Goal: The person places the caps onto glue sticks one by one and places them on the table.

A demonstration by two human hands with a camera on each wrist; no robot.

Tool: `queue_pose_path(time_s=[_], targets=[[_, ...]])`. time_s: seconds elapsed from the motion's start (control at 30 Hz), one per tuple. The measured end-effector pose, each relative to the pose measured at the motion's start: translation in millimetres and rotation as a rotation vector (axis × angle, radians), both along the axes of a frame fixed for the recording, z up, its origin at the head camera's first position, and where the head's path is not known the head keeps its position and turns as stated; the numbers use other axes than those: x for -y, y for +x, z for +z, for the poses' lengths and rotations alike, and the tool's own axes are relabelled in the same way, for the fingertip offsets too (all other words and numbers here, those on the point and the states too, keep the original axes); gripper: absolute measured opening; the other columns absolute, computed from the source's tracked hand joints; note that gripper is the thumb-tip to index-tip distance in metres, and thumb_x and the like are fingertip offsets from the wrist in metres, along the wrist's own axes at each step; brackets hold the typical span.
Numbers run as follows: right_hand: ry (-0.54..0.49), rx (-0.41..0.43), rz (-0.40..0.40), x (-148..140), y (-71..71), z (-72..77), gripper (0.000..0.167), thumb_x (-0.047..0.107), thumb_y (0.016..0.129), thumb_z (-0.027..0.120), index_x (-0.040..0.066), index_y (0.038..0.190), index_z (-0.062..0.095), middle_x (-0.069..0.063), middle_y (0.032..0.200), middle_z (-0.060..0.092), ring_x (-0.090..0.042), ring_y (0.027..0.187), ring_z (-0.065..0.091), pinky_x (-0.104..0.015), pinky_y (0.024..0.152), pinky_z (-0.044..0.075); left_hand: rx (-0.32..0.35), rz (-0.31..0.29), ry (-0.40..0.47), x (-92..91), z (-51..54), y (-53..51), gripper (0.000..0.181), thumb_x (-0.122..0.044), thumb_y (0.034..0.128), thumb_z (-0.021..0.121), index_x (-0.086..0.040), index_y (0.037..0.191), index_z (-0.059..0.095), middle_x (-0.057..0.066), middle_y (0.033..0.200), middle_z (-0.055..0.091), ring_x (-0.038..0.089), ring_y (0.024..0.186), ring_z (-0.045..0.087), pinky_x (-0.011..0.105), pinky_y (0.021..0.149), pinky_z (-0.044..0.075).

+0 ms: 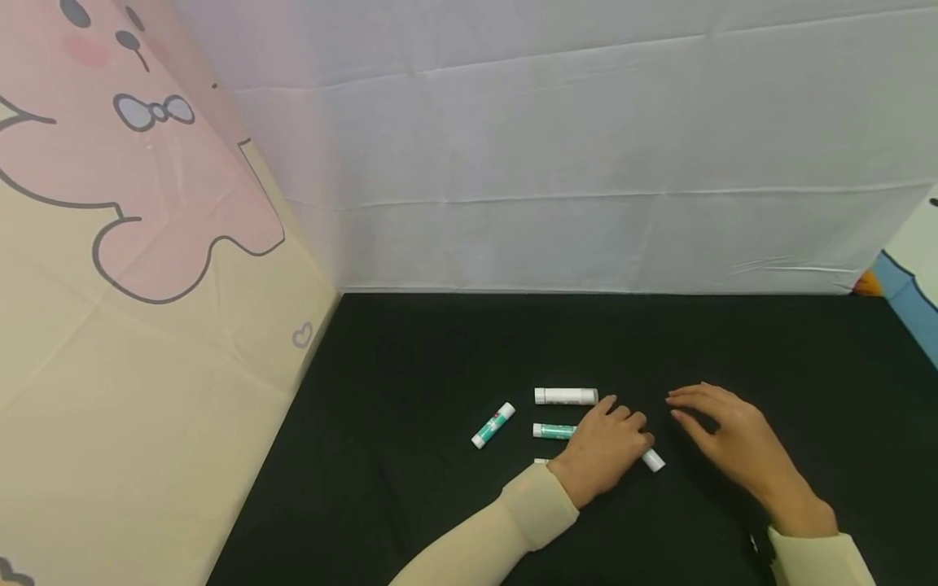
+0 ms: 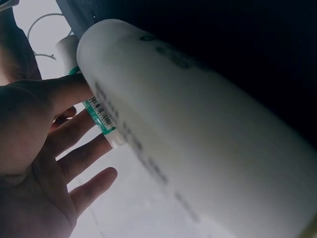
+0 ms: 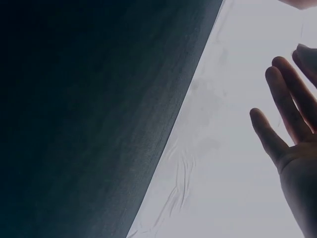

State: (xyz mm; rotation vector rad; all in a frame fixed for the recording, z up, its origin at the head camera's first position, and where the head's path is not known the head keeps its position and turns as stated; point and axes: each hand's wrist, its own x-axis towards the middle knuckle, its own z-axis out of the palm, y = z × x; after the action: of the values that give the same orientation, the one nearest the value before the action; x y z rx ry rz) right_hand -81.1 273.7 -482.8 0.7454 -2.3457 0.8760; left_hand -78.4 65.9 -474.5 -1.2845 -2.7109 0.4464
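My left hand [image 1: 604, 448] pinches a glue stick [image 1: 653, 461] between thumb and fingers; its white end sticks out on the right. In the left wrist view this stick's green label with a barcode [image 2: 101, 115] shows behind the thumb, and the other fingers spread loosely. Close to that camera lies a large, blurred white glue stick [image 2: 188, 119]. My right hand [image 1: 740, 443] hovers to the right of the left one, fingers slightly bent and holding nothing. Beyond the left hand lies a white glue stick [image 1: 566, 396]. A green-and-white glue stick [image 1: 554, 431] is partly covered by that hand.
Farther left, another green-and-white glue stick [image 1: 493, 426] lies at a slant. Beside the left cuff only the end of a white stick [image 1: 541, 461] shows. The black tabletop [image 1: 410, 350] meets a white cloth wall [image 1: 498, 244] at the back and a printed cloth [image 1: 168, 391] at left.
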Motion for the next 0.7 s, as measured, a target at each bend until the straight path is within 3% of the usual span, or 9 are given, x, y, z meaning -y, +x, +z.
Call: queue_pose_path(time_s=[0.17,0.27,0.33,0.4,0.47,0.7], targets=[[0.022,0.028,0.009,-2.2,0.0,-1.7,0.063,0.058,0.105,0.045,0.006,0.104,0.080,-0.006,0.104,0.077,-0.027,0.090,0.071,-0.003,0.098,0.038,0.014,0.014,-0.018,-2.8,-2.5,-1.2,0.028,-0.035,0.1014,0.072,-0.045,0.127,0.073,-0.018,0.136,0.067,0.005,0.128,0.062,0.033,0.120,0.039],[0.040,0.045,0.017,-3.6,0.3,-2.9,0.033,0.038,0.103,0.068,0.007,0.105,0.080,-0.005,0.105,0.078,-0.027,0.091,0.072,-0.004,0.097,0.039,0.018,0.021,-0.028,-4.1,-3.5,-1.6,0.027,-0.035,0.1015,0.072,-0.045,0.126,0.074,-0.018,0.137,0.066,0.005,0.128,0.062,0.033,0.120,0.039],[0.054,0.056,0.019,-3.9,0.6,-3.0,0.016,0.017,0.092,0.084,0.007,0.105,0.080,-0.005,0.105,0.077,-0.028,0.092,0.072,-0.003,0.097,0.039,0.018,0.024,-0.035,-4.7,-4.4,-1.5,0.026,-0.036,0.1014,0.072,-0.045,0.126,0.074,-0.018,0.138,0.066,0.004,0.128,0.062,0.033,0.120,0.039],[0.071,0.067,0.012,-3.4,1.2,-2.6,0.032,-0.003,0.075,0.090,0.007,0.104,0.080,-0.005,0.105,0.078,-0.028,0.091,0.072,-0.003,0.097,0.039,0.013,0.027,-0.040,-5.2,-5.3,-1.4,0.025,-0.036,0.1012,0.072,-0.045,0.124,0.074,-0.018,0.138,0.066,0.004,0.127,0.062,0.032,0.119,0.039],[0.090,0.083,-0.001,-2.5,2.0,-1.8,0.043,-0.010,0.066,0.091,0.008,0.103,0.080,-0.005,0.104,0.078,-0.029,0.091,0.072,-0.004,0.095,0.039,0.013,0.027,-0.037,-5.6,-6.0,-1.3,0.023,-0.036,0.1006,0.073,-0.045,0.122,0.075,-0.018,0.137,0.067,0.004,0.127,0.062,0.032,0.119,0.040],[0.144,0.122,-0.015,-0.6,4.4,-1.7,0.040,-0.007,0.066,0.092,0.010,0.101,0.080,-0.003,0.102,0.078,-0.027,0.090,0.073,-0.013,0.087,0.047,0.010,0.033,-0.041,-6.1,-6.5,-1.0,0.022,-0.037,0.0997,0.074,-0.045,0.120,0.076,-0.017,0.135,0.068,0.005,0.126,0.063,0.031,0.118,0.041]])
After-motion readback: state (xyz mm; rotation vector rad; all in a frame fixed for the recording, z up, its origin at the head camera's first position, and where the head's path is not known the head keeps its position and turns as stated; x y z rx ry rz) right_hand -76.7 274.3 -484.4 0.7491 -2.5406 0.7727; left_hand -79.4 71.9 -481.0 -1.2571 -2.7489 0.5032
